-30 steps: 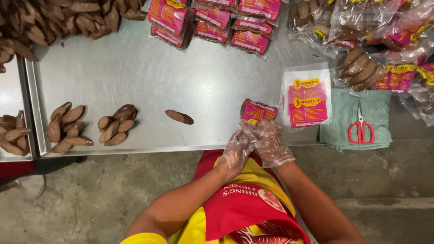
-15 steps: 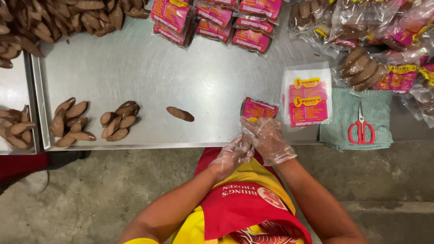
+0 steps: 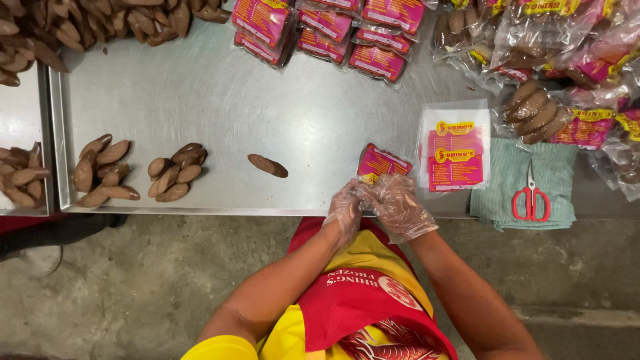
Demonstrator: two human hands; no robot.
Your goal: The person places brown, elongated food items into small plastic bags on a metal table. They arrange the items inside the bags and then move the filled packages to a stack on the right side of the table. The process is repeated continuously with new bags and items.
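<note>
Both of my hands wear thin clear plastic gloves and meet at the near edge of the steel table (image 3: 267, 100). My left hand (image 3: 345, 208) and my right hand (image 3: 399, 202) together pinch the near end of a small pink and yellow plastic bag (image 3: 380, 162), which lies flat on the table. A single brown oblong piece of food (image 3: 267, 165) lies just left of the bag. Two small piles of the same brown pieces (image 3: 176, 171) (image 3: 101, 171) sit further left.
A flat stack of empty pink bags (image 3: 455, 153) lies right of my hands. Red-handled scissors (image 3: 531, 198) rest on a green cloth (image 3: 507, 173). Filled packs (image 3: 327, 27) and bags of brown pieces (image 3: 540, 110) line the far side. A heap of brown pieces (image 3: 80, 20) is far left.
My hands have stayed on the pink bag at the table edge, shifting only slightly. The brown pieces have not moved.
</note>
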